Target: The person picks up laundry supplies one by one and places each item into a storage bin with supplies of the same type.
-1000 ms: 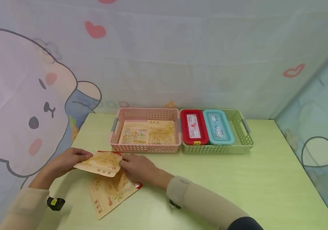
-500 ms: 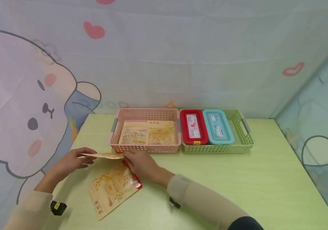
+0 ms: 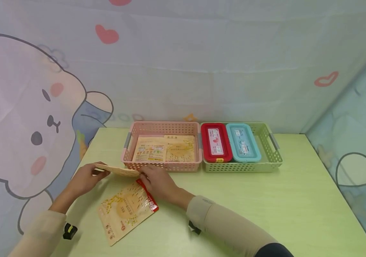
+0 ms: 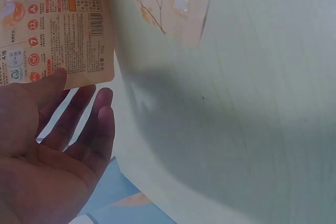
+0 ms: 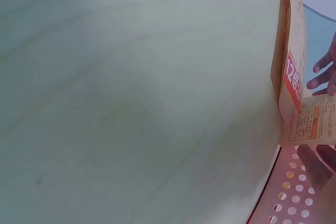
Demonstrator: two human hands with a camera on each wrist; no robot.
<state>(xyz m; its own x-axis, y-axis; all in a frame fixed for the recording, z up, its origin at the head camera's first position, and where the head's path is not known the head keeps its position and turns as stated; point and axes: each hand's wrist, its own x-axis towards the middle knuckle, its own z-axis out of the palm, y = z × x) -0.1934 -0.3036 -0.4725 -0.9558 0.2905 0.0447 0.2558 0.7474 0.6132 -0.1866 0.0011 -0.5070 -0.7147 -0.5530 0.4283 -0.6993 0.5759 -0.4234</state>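
Observation:
A tan food pouch (image 3: 120,170) is held up between both hands, seen nearly edge-on in the head view. My left hand (image 3: 86,179) pinches its left end; in the left wrist view the thumb lies over the printed back and the other fingers are spread. The right hand (image 3: 159,184) grips the pouch's right end, close to the pink basket's front. Below them a second tan pouch (image 3: 126,210) with a red top strip lies face up on the table. The right wrist view catches only some fingers (image 5: 315,166) of the right hand.
Behind the hands stands a pink perforated basket (image 3: 162,166) with tan pouches inside. A green basket (image 3: 268,157) adjoins it on the right, holding a red-lidded box (image 3: 216,142) and a light-blue-lidded box (image 3: 243,142). A printed cloth (image 3: 202,64) hangs behind the table.
The held pouch has turned from face up to nearly edge-on, lifting off the lower pouch. My left hand has moved slightly right and up; the right hand has shifted a little upward.

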